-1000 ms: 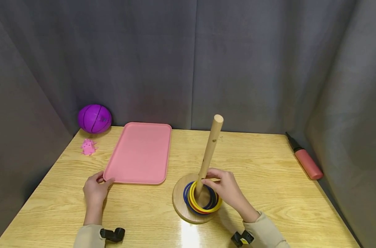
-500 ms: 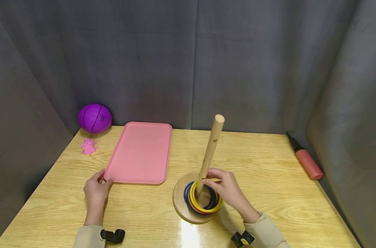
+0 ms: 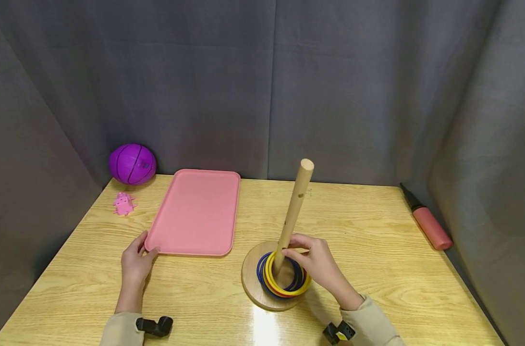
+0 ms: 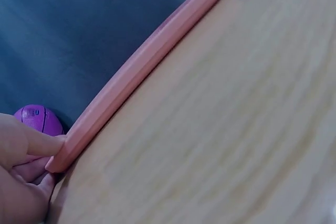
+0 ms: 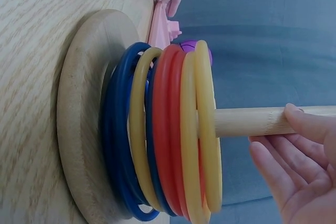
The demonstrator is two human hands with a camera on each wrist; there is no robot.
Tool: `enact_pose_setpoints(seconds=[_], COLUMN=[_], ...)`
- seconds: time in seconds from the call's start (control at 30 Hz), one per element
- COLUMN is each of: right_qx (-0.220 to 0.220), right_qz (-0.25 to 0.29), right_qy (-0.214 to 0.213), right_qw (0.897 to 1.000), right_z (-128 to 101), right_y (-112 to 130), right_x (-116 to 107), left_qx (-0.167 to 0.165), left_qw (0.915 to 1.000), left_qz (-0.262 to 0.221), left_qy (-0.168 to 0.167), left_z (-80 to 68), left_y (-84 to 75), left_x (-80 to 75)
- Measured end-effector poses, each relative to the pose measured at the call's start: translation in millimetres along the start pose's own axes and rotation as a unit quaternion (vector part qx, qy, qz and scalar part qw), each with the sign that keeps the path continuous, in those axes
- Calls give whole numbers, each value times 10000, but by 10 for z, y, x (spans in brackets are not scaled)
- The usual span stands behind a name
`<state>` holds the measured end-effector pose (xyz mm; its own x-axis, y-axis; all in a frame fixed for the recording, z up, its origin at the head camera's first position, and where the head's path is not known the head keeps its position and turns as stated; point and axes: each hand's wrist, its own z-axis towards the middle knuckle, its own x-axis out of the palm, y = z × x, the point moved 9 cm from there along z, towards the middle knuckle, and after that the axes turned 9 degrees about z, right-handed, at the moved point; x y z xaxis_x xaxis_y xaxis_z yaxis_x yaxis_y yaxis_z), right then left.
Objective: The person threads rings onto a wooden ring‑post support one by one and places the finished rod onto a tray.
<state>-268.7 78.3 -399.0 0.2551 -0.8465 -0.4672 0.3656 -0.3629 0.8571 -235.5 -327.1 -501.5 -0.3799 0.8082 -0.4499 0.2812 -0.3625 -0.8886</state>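
table: glossy wood-grain | peg and base: matt bare wood | rings: smooth plastic | tray: matt pink plastic | ball: shiny | backdrop: grey cloth

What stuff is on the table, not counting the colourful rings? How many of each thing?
Purple ball: 1
Pink tray: 1
Small pink toy: 1
Pump: 1
Wooden ring stand: 1
Total: 5
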Motion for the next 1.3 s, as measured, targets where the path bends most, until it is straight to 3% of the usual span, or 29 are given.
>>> enact_pose_setpoints(seconds=[0.27,0.63,0.83,1.3], right_qx=[57,-73,-41,-95], right_qz=[76,357,317,175], right_qy=[-147,-659,-847,-1023], right_qw=[9998,9972,9959,9946], right_z=[-16,-36,-24,7], right_y=[-27,52,99,133], right_x=[-9,-203,-345,-470], left_qx=[-197,283,435,661], left_qw=[9988,9951,9935,9855], left_qz=[-259,330,431,928], left_qy=[364,893,961,1257], left_z=[-44,-40,-86,-326], left_y=[16,44,14,-148], left_x=[46,40,55,307])
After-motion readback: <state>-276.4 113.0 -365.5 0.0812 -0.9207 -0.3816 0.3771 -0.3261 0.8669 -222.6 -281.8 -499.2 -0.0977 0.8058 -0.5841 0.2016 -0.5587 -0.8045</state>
